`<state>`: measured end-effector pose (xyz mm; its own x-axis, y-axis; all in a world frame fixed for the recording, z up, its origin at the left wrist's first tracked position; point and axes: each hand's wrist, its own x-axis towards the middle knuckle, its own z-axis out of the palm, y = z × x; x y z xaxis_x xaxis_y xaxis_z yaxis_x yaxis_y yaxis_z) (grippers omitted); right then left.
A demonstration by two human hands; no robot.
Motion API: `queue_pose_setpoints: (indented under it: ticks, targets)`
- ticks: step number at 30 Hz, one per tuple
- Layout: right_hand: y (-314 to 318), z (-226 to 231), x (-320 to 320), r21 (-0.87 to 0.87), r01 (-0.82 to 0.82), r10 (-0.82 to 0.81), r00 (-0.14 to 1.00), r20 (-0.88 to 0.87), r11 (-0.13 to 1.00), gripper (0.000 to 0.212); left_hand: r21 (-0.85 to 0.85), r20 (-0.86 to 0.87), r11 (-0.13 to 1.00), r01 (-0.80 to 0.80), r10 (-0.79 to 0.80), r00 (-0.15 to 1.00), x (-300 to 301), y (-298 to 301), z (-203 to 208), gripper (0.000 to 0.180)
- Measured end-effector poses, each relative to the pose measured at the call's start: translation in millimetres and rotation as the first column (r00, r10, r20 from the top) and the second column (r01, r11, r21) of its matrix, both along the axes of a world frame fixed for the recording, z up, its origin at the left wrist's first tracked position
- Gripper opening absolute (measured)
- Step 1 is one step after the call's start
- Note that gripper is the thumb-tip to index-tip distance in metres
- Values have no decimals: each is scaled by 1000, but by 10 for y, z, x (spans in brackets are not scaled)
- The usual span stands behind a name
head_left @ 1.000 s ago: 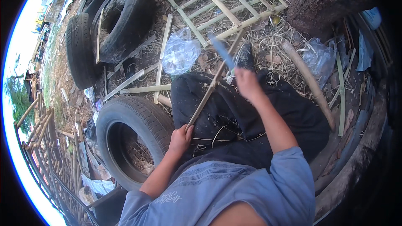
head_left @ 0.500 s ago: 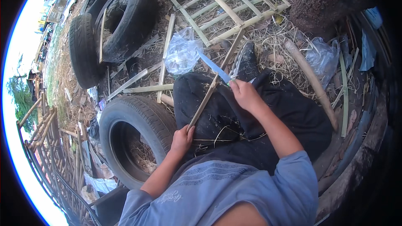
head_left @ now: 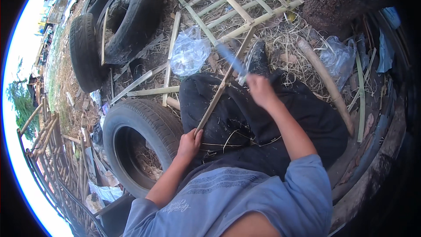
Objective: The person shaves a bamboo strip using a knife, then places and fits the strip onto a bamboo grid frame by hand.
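Note:
My left hand [head_left: 189, 145] is closed round the near end of a narrow bamboo strip [head_left: 215, 101], which slants up and away across my black-trousered legs. The strip's far end reaches the edge of a bamboo lattice [head_left: 267, 16] lying on the ground; I cannot tell whether they touch. A knife [head_left: 232, 59] with a bluish blade, smeared by motion, is in my right hand [head_left: 262, 91], its handle mostly hidden by my fingers. The blade crosses by the strip's upper part. Thin shavings [head_left: 230, 137] lie on my lap.
A tyre [head_left: 151, 116] lies close by my left leg, and more tyres [head_left: 136, 22] stand farther left. A clear plastic bag [head_left: 189, 52] and loose bamboo slats [head_left: 174, 39] are ahead. To the right lie a thick stick [head_left: 326, 81] and a tree trunk [head_left: 335, 4].
My right hand has moved slightly right and up with the knife, and the blade is now blurred. My left hand and the bamboo strip have hardly moved.

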<state>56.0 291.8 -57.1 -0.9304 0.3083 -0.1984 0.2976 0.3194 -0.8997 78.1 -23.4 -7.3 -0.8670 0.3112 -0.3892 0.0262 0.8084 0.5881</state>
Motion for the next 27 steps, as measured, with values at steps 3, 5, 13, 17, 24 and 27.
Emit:
queue_pose_setpoints:
  ticks: [3, 5, 13, 17, 24, 27]
  targets:
    - [-227, 76, 73, 69, -128, 130, 991, -14, 989, 41, 28, -28, 1000, 4, -3, 1000, 18, -124, -111, 29]
    - [5, 252, 2, 206, -196, 186, 980, 66, 959, 41, 20, -24, 1000, 12, -11, 1000, 6, -122, -102, 29]
    - [113, -27, -177, 136, 25, -24, 1000, -11, 990, 41, 67, 99, 998, 15, -22, 995, -95, -117, -62, 34]
    - [45, 130, -79, 122, -106, 110, 993, -29, 987, 39, 64, 126, 998, -2, -6, 992, -77, -172, -87, 34]
    - [46, -128, -154, 52, -13, 18, 995, -102, 999, 45, 62, 141, 998, 22, -30, 990, -101, -159, -83, 37]
    - [110, 65, -164, 123, -121, 126, 991, -34, 985, 45, 54, 154, 999, 1, -10, 988, -118, -173, -72, 38]
